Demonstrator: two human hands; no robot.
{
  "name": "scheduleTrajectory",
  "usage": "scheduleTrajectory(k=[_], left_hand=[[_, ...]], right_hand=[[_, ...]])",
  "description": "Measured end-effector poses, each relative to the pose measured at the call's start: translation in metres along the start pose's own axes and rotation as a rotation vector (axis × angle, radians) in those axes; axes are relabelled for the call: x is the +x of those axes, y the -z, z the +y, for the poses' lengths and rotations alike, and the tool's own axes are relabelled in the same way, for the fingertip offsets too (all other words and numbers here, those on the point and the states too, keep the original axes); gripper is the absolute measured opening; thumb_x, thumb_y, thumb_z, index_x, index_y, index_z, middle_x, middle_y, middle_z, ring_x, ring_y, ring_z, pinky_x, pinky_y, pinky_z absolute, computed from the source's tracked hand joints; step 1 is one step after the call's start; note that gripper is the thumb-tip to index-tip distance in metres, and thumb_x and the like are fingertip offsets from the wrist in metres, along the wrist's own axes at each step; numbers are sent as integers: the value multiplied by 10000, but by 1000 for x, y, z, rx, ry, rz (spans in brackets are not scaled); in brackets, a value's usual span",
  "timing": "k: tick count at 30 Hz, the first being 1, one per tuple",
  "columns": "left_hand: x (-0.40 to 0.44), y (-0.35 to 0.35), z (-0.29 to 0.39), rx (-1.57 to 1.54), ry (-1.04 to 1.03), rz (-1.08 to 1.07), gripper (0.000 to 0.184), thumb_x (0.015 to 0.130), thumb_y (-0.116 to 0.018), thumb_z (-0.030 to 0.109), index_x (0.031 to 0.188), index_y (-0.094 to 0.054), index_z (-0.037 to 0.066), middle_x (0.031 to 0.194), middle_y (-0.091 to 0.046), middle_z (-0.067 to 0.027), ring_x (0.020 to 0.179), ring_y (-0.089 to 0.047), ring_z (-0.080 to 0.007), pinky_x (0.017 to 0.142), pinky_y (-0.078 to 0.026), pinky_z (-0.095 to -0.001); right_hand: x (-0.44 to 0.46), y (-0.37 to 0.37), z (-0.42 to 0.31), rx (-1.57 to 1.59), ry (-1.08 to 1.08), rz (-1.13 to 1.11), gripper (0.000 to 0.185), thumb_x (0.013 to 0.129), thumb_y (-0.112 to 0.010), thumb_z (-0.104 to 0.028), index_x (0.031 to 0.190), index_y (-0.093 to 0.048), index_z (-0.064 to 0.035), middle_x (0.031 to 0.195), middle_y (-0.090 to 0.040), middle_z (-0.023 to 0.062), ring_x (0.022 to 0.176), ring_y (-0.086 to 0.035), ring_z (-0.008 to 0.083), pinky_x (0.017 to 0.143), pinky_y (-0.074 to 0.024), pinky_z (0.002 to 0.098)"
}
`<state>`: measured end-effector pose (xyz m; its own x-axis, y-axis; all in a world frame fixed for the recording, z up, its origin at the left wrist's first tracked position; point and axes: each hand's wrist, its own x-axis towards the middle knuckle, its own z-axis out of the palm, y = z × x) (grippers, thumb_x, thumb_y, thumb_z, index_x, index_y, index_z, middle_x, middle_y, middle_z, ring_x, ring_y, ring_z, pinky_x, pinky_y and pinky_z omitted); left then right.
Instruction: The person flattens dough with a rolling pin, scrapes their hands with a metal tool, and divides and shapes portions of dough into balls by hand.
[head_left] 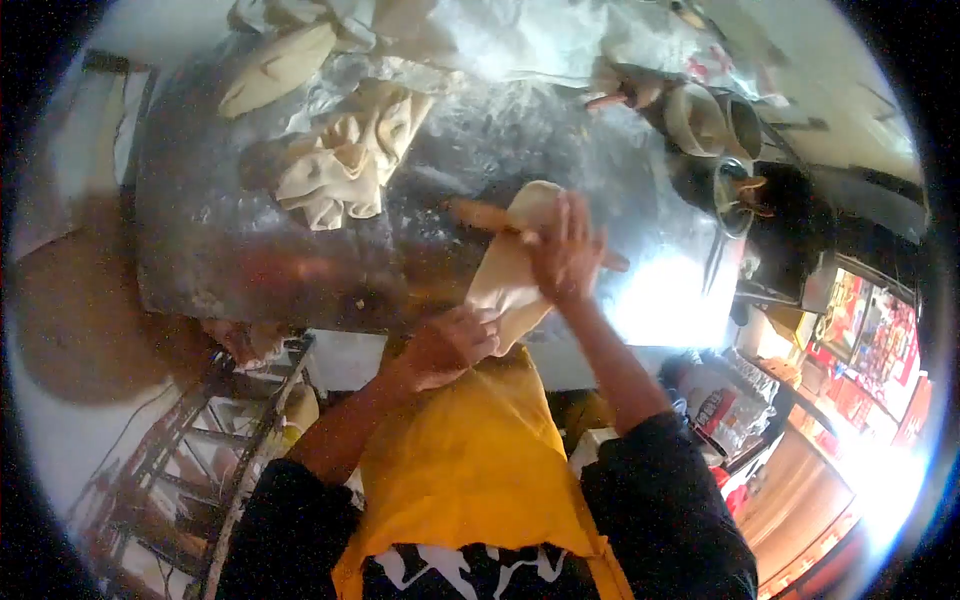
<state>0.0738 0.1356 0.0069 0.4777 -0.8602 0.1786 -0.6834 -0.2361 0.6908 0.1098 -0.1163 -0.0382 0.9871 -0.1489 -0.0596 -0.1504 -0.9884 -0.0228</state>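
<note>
A long flat piece of dough (505,270) lies at the front edge of the metal table (250,225), its near end against the yellow apron. My left hand (455,345) is closed on the dough's near left edge. My right hand (568,250) rests on top of a wooden rolling pin (480,214), which crosses the dough at a slant; its fingers point away from me and are slightly apart. Folded cloth-like dough (350,160) sits further back on the left.
A pale oval piece (280,70) and white plastic sheeting (480,40) are at the back. Bowls (695,120) and a metal container (733,200) stand at the right. A metal rack (215,435) is below left, a printed bag (725,400) below right.
</note>
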Motion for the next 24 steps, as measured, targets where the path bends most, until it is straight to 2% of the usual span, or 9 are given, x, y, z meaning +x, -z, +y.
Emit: scheduleTrajectory(k=[2, 4, 7, 11, 12, 15, 16, 19, 24], left_hand=[[-5, 1, -2, -22, -9, -22, 184, 857, -615, 143, 1019, -685, 88, 1180, -666, -71, 1219, -586, -255, 1052, -453, -415], [-8, -4, -7, 26, -25, 8, 212, 865, -606, 141, 1053, -691, 90, 1183, -667, -62, 1234, -580, -243, 1059, -442, -409], [-2, -17, -2, 19, -11, 64, 227, 869, -604, 139, 1069, -692, 80, 1172, -672, -57, 1203, -591, -244, 1048, -443, -415], [20, -4, -12, -17, 22, -50, 183, 853, -637, 102, 1025, -687, 66, 1075, -680, -91, 1098, -619, -277, 979, -466, -445], [36, 4, -13, -40, 94, -101, 179, 845, -647, 91, 1018, -688, 69, 1031, -686, -106, 1059, -632, -291, 969, -465, -448], [105, 20, -47, -189, 322, -1, 221, 853, -620, 93, 1056, -705, 113, 978, -699, -153, 904, -654, -380, 865, -508, -482], [132, 21, -67, -170, 385, -73, 251, 861, -634, 85, 1105, -685, 58, 1117, -694, -170, 988, -677, -312, 873, -535, -410], [196, 25, -105, -31, 440, -67, 250, 854, -624, 76, 1102, -652, 54, 1141, -687, -161, 1058, -667, -313, 907, -522, -409], [226, 24, -115, 278, 370, -96, 205, 827, -647, 103, 1022, -612, 50, 898, -641, -135, 919, -653, -319, 843, -507, -421]], right_hand=[[87, 8, 19, 34, -52, -20, 736, 959, -533, -477, 1589, -261, -212, 1608, -303, 165, 1487, -283, 349, 1149, -154, 666], [142, 17, 18, 152, -26, 316, 695, 966, -518, -491, 1577, -292, -248, 1615, -289, 157, 1482, -282, 352, 1162, -155, 653], [86, -18, 21, -197, 72, 193, 696, 879, -591, -416, 1521, -403, -227, 1629, -265, 134, 1455, -322, 334, 1183, -211, 554], [-16, 13, 27, 303, 186, 145, 475, 882, -627, -331, 1329, -569, -181, 1396, -536, 126, 1285, -501, 349, 1025, -388, 569], [-27, 38, 37, 270, -81, -62, 460, 884, -636, -334, 1306, -569, -164, 1356, -552, 135, 1246, -521, 351, 1014, -397, 558], [-74, 18, 109, 133, -547, -19, 432, 942, -612, -391, 1250, -551, -95, 1284, -580, 116, 1170, -543, 347, 985, -416, 488], [-91, 6, 128, 65, -605, 114, 421, 967, -577, -395, 1274, -548, -109, 1317, -570, 104, 1215, -525, 328, 1010, -393, 471], [-110, 9, 154, 38, -676, 166, 393, 978, -566, -361, 1285, -538, -118, 1343, -554, 99, 1244, -505, 314, 1037, -353, 474], [-114, 8, 166, 170, -645, 292, 372, 974, -569, -314, 1291, -522, -126, 1347, -547, 92, 1276, -470, 304, 1092, -269, 492]])
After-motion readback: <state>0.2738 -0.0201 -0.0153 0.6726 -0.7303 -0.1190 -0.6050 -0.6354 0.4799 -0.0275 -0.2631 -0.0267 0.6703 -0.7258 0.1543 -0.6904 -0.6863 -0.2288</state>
